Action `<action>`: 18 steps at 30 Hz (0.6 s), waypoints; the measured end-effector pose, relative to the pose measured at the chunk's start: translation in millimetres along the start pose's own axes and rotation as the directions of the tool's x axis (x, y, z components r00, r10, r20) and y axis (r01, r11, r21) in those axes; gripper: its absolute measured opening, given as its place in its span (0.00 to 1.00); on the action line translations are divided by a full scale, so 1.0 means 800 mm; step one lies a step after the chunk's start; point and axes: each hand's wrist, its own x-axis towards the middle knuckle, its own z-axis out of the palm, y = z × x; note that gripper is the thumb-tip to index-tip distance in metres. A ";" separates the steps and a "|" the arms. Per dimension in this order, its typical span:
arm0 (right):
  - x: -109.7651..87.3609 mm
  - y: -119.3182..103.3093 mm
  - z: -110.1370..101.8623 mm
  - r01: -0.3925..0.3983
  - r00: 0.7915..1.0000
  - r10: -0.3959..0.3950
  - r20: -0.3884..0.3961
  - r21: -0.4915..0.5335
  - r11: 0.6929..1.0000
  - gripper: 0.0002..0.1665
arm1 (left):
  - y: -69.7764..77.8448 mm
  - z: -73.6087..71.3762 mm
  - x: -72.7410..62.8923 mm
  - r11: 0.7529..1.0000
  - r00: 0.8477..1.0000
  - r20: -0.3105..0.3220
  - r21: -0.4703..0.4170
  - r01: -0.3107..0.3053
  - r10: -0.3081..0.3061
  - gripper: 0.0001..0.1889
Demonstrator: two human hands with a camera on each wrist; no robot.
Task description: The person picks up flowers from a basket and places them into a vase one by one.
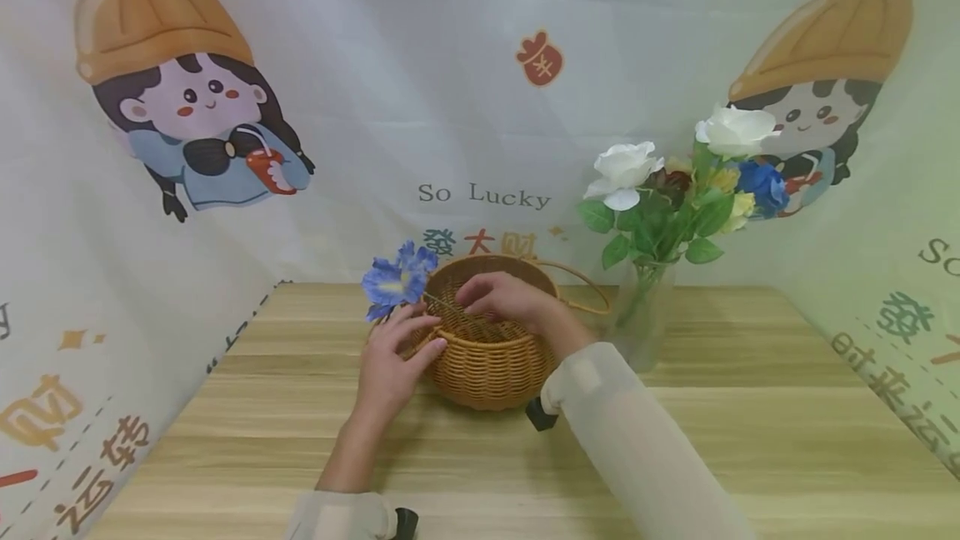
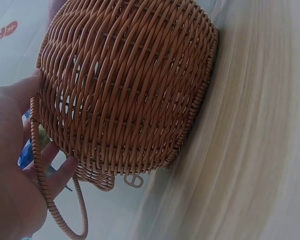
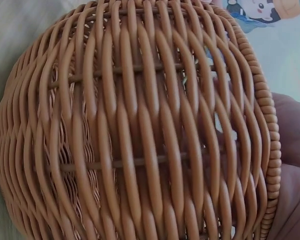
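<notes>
A brown wicker basket (image 1: 487,369) stands on the table, its handles folded down to the sides. Over its left rim leans a blue iris (image 1: 397,277) with a pale yellow centre, its thin stem slanting into the basket. My right hand (image 1: 510,302) reaches over the rim and pinches the stem inside; in the right wrist view, woven strands cover most of this hand. At the basket's left side, my left hand (image 1: 397,357) rests with fingers spread below the bloom. In the left wrist view its thumb touches the rim and its fingers lie behind a looped handle (image 2: 42,170).
Behind and right of the basket is a clear vase (image 1: 641,315) with white roses (image 1: 626,173), a blue flower (image 1: 763,186), yellow blooms and green leaves. A printed cloth (image 1: 360,107) hangs behind and along both sides of the wooden table (image 1: 750,440).
</notes>
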 end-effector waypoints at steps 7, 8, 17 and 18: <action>0.003 -0.002 0.002 -0.038 0.995 0.047 0.089 -0.099 0.994 0.16 | 0.001 -0.002 -0.001 1.000 1.000 0.002 0.011 0.002 -0.002 0.15; 0.003 -0.003 0.002 -0.041 0.994 0.052 0.095 -0.119 0.992 0.17 | 0.001 -0.002 -0.001 1.000 1.000 0.001 0.016 0.001 -0.001 0.15; 0.004 -0.003 0.005 -0.029 0.985 0.075 0.158 -0.274 0.961 0.22 | -0.001 -0.001 -0.001 0.999 1.000 -0.017 0.044 -0.022 0.023 0.16; 0.004 -0.003 0.005 -0.017 0.986 0.061 0.153 -0.276 0.961 0.22 | -0.002 -0.001 -0.001 0.999 0.999 -0.019 0.046 -0.026 0.027 0.16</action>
